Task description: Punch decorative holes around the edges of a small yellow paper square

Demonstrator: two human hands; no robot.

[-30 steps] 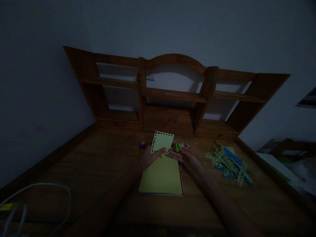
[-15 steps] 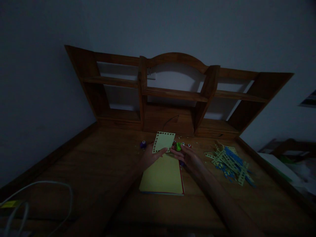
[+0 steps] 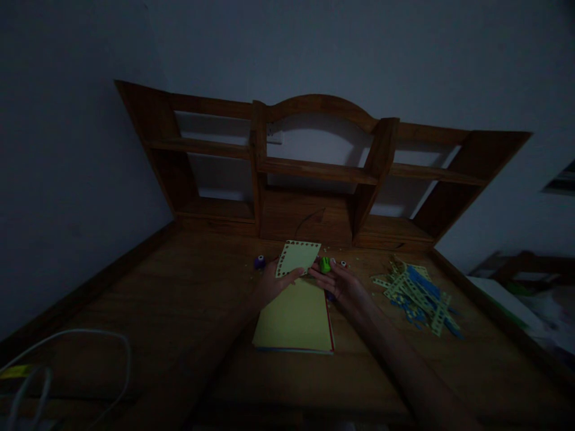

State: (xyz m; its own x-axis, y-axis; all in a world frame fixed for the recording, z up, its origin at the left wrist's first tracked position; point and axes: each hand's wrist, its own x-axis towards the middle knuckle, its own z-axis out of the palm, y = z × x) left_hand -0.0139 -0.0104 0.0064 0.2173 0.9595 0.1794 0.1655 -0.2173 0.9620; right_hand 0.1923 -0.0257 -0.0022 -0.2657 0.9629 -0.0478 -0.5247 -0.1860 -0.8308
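Observation:
My left hand point(image 3: 270, 286) grips a pale yellow sheet of paper point(image 3: 297, 257) by its lower left, thumb on top. Small shaped holes run along the sheet's edges. In my right hand point(image 3: 344, 284) is a small green craft punch point(image 3: 325, 264), held at the sheet's right side. Whether the punch touches the paper I cannot tell. Below the hands lies a stack of yellow paper point(image 3: 294, 320) with a red edge at its right. A purple punch point(image 3: 259, 261) stands left of the sheet, and another purple thing point(image 3: 330, 296) is partly hidden under my right hand.
Punched strips and blue pieces point(image 3: 420, 296) lie heaped at the right of the wooden desk point(image 3: 188, 287). A wooden shelf unit point(image 3: 314, 170) stands along the back. A white cable point(image 3: 128, 359) loops at the lower left. Tiny paper bits are scattered near the hands.
The sheet has tilted slightly in my left hand, its upper right corner shifting a little to the right. Both hands keep their hold, and the view has shifted very slightly.

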